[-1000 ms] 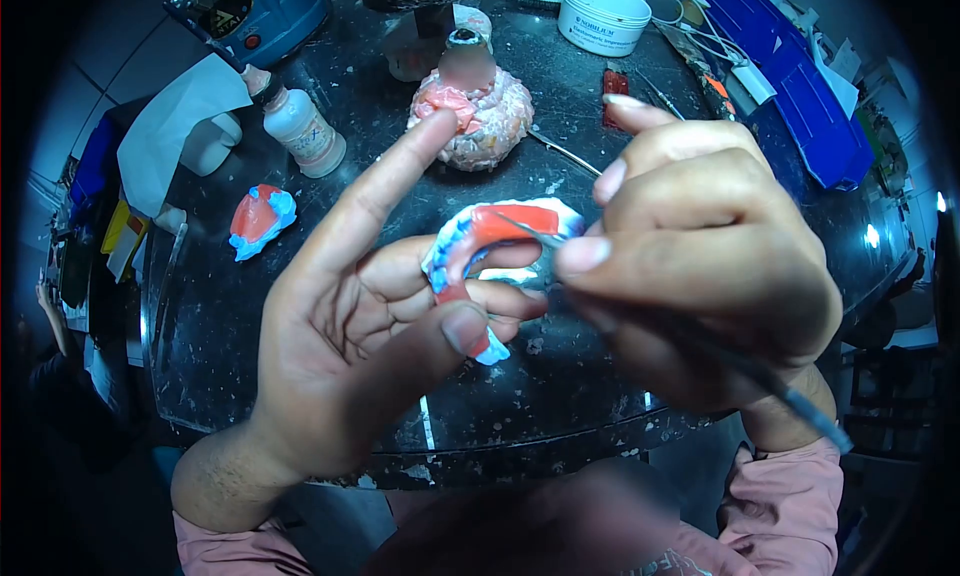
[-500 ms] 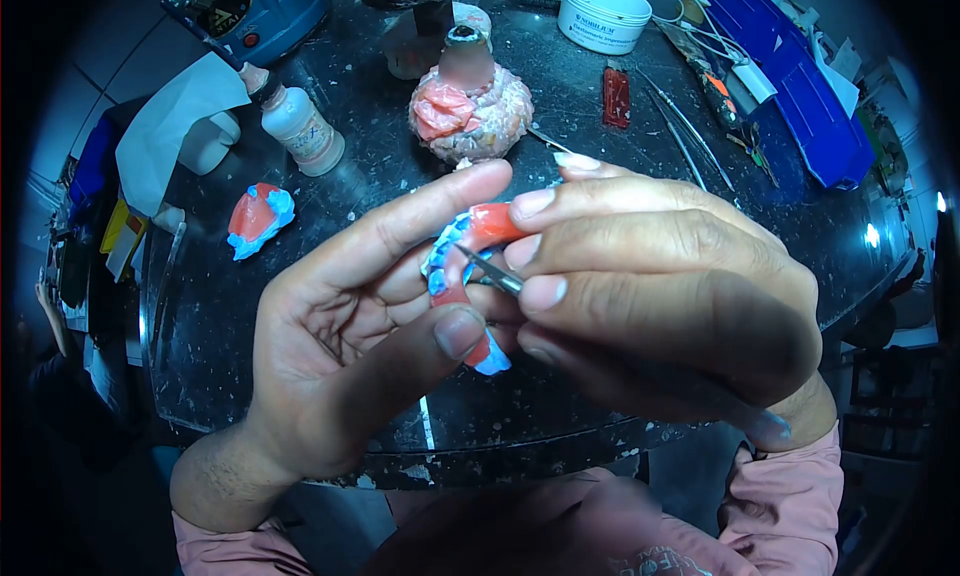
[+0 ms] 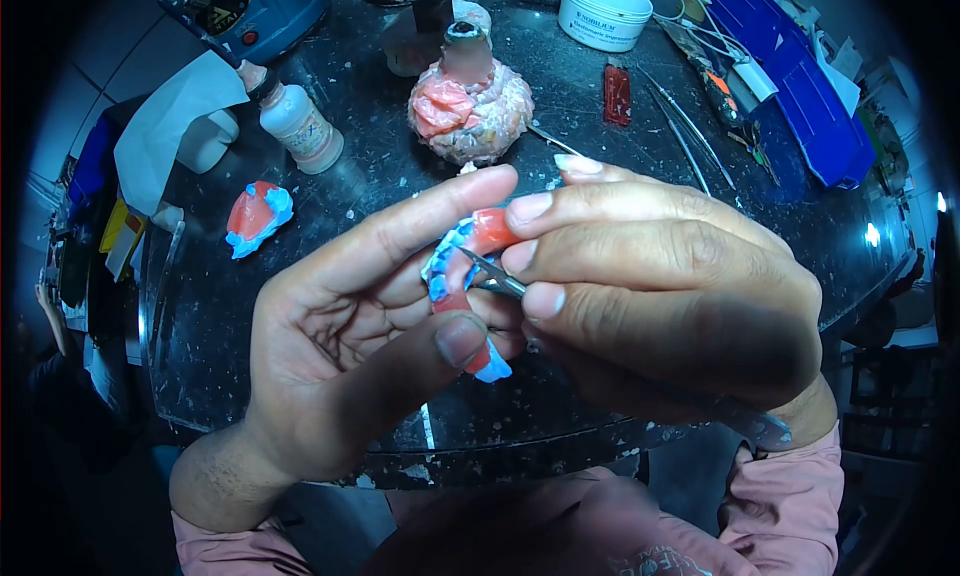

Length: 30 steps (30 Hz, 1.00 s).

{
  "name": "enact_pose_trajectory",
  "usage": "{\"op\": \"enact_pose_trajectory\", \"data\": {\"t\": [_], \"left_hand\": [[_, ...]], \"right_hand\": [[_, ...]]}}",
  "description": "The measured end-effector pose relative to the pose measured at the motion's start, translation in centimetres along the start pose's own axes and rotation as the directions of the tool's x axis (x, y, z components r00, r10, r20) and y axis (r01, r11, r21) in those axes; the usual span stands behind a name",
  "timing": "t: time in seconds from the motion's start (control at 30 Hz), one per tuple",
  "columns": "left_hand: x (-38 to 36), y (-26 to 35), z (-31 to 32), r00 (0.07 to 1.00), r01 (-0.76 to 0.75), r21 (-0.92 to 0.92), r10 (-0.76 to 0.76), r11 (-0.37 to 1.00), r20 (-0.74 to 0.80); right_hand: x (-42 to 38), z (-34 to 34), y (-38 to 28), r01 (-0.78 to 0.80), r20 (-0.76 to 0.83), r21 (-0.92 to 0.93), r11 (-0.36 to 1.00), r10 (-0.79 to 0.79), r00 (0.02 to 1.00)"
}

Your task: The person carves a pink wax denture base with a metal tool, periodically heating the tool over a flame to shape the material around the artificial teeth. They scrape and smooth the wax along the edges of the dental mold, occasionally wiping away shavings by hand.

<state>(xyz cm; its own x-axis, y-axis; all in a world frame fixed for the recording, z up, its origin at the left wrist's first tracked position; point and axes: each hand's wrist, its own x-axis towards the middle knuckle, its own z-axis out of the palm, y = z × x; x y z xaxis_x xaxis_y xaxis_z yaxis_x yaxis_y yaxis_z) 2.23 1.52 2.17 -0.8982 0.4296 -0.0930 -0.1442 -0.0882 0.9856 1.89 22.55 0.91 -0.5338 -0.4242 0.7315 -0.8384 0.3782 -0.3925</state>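
A curved red and blue dental piece [image 3: 455, 294] is held up over the bench's near part. My left hand [image 3: 350, 336] is closed on it, with the thumb pressing its lower red part and the fingers behind. My right hand [image 3: 670, 286] pinches a thin metal tool [image 3: 494, 274], whose pointed tip rests at the blue inner edge of the piece. Fingertips of my right hand also touch the piece's upper red end. The tool's far end shows below my right palm. A second red and blue piece [image 3: 258, 218] lies on the bench at the left.
On the dark bench [image 3: 380, 126] stand a lumpy pink burner-like object [image 3: 470, 116], a bottle [image 3: 300, 128] and a white tub [image 3: 604, 14]. A red block [image 3: 617, 97] and metal tools [image 3: 690, 136] lie at the right, near a blue tray [image 3: 800, 86]. Someone's arm [image 3: 52, 318] shows far left.
The held piece has tilted slightly and shifted a little downward. The tool's tip has moved slightly along its blue edge. Both hands keep their hold.
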Motion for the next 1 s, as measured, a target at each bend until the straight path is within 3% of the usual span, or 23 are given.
{"op": "enact_pose_trajectory", "data": {"t": [0.4, 0.8, 0.93, 1.0], "left_hand": [[0.11, -0.10, 0.82, 0.995, -0.004, -0.004, 0.003, 1.000, -0.099], [-0.02, 0.13, 0.37, 0.999, 0.011, 0.041, -0.009, 0.999, -0.042], [0.03, -0.10, 0.79, 0.995, -0.014, 0.002, 0.014, 1.000, -0.098], [-0.02, -0.04, 0.35, 0.999, -0.003, 0.033, 0.004, 0.999, -0.037]], "right_hand": [[0.27, -0.66, 0.09, -0.006, 0.063, 0.035, 0.999, 0.003, 0.998], [-0.20, -0.77, 0.49, -0.004, 0.077, 0.008, 1.000, 0.003, 0.997], [-0.16, -0.75, 0.77, 0.023, 0.069, 0.027, 0.999, -0.025, 0.997], [-0.16, -0.69, 0.79, 0.032, 0.064, 0.026, 0.999, -0.034, 0.997]]}}
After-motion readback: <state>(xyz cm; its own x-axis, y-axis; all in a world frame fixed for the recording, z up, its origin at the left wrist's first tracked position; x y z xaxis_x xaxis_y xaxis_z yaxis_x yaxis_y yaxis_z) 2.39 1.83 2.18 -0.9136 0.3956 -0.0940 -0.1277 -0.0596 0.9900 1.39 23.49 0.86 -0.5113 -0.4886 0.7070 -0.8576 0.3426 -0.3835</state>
